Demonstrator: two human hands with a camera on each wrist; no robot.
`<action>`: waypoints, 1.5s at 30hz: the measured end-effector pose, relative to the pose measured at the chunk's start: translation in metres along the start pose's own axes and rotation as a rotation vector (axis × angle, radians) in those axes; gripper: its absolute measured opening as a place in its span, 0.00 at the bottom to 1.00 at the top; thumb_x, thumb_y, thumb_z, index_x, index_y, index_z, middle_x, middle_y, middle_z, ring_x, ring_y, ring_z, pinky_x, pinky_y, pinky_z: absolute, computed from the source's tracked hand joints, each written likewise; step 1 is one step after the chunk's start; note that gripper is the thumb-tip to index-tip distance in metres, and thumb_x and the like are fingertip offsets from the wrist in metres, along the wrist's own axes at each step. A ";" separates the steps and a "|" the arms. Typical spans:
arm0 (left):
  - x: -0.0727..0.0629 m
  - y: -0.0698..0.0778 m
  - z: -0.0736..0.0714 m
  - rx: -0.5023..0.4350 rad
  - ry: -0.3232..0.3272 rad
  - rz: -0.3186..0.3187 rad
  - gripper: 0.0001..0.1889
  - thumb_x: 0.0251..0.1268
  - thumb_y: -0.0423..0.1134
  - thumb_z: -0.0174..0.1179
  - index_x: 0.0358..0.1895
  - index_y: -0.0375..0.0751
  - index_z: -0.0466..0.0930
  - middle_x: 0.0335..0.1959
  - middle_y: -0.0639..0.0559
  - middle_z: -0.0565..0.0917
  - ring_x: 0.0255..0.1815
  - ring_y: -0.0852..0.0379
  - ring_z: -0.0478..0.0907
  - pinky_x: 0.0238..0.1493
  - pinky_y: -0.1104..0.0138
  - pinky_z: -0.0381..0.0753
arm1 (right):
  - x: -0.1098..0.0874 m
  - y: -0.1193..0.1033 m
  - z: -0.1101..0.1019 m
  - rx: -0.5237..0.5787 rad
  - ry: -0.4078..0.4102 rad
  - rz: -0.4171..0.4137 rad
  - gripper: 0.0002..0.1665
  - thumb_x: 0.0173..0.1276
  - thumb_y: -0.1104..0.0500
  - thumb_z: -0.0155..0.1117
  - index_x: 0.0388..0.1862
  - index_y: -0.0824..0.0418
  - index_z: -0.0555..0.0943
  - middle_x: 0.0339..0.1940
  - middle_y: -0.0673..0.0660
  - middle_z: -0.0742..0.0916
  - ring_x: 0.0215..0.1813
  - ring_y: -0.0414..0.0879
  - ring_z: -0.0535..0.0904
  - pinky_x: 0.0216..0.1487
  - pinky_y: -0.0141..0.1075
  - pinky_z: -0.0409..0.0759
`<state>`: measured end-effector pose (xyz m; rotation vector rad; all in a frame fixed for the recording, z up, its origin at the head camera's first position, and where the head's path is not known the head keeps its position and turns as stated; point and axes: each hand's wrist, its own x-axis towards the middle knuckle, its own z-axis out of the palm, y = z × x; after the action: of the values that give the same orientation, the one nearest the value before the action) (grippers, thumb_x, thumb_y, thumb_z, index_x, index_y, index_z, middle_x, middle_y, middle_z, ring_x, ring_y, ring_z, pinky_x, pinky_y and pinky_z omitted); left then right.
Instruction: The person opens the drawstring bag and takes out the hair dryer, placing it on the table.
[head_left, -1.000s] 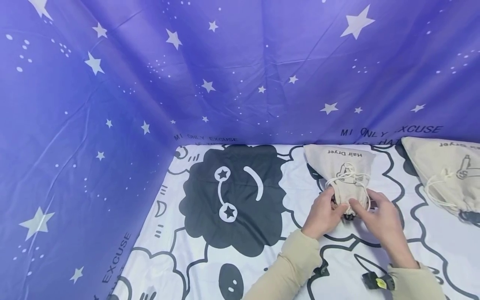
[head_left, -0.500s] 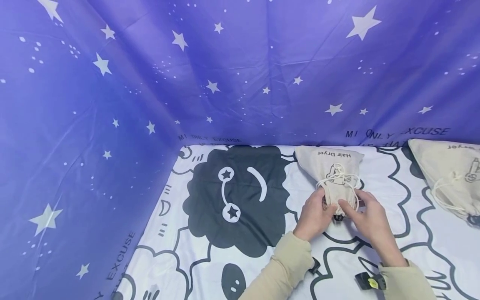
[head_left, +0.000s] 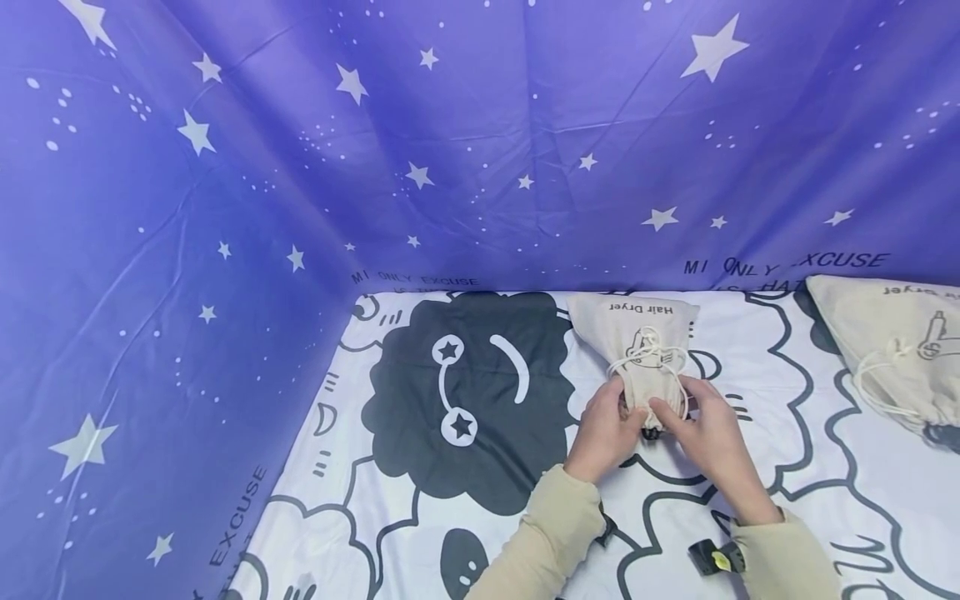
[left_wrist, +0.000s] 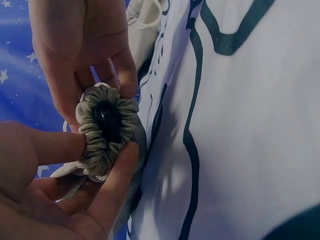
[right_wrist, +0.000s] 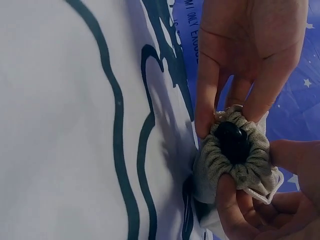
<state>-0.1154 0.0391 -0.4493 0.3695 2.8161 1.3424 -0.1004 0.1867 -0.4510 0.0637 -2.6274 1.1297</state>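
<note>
A beige drawstring bag (head_left: 651, 333) printed "Hair Dryer" lies flat near the back of the cloth, its gathered mouth towards me. My left hand (head_left: 606, 429) grips the mouth from the left, thumb on top. From the right, my right hand (head_left: 708, 425) holds the same neck, its thumb close to the other one. In the left wrist view the puckered mouth (left_wrist: 90, 127) surrounds something black and rounded (left_wrist: 107, 117). The right wrist view also shows this black piece (right_wrist: 232, 140) inside the opening; the rest of it is hidden in the bag. White cord loops over the bag's front.
A second beige drawstring bag (head_left: 896, 350) lies at the right edge, with something dark at its mouth. The black-and-white patterned cloth (head_left: 375, 517) spreads beneath. Purple star-printed curtain (head_left: 465, 125) rises behind and on the left. A black strap (head_left: 716, 557) shows by the right sleeve.
Both hands have moved left together, and the bag they grip has slid left with them over the cloth. The second bag stays in place.
</note>
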 end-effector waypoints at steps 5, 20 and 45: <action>-0.001 -0.003 -0.004 -0.024 0.009 0.005 0.09 0.63 0.37 0.64 0.44 0.43 0.76 0.34 0.55 0.77 0.36 0.65 0.71 0.38 0.75 0.71 | 0.000 -0.005 0.002 -0.001 -0.003 0.003 0.26 0.65 0.61 0.69 0.56 0.78 0.76 0.43 0.71 0.81 0.41 0.59 0.79 0.40 0.43 0.73; -0.004 -0.021 -0.021 -0.051 0.047 0.057 0.08 0.62 0.34 0.65 0.39 0.41 0.75 0.31 0.51 0.75 0.33 0.60 0.71 0.35 0.75 0.67 | 0.004 -0.022 0.018 0.037 -0.023 -0.031 0.27 0.66 0.62 0.68 0.57 0.78 0.75 0.44 0.72 0.81 0.45 0.63 0.79 0.46 0.55 0.75; -0.009 -0.042 -0.055 -0.042 0.073 0.053 0.08 0.63 0.33 0.63 0.43 0.40 0.76 0.35 0.50 0.77 0.38 0.54 0.75 0.40 0.71 0.72 | 0.011 -0.043 0.048 0.081 -0.048 -0.067 0.26 0.65 0.61 0.69 0.57 0.76 0.75 0.45 0.69 0.82 0.42 0.59 0.78 0.45 0.53 0.75</action>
<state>-0.1213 -0.0299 -0.4474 0.4055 2.8500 1.4525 -0.1163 0.1236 -0.4489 0.1966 -2.5991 1.2261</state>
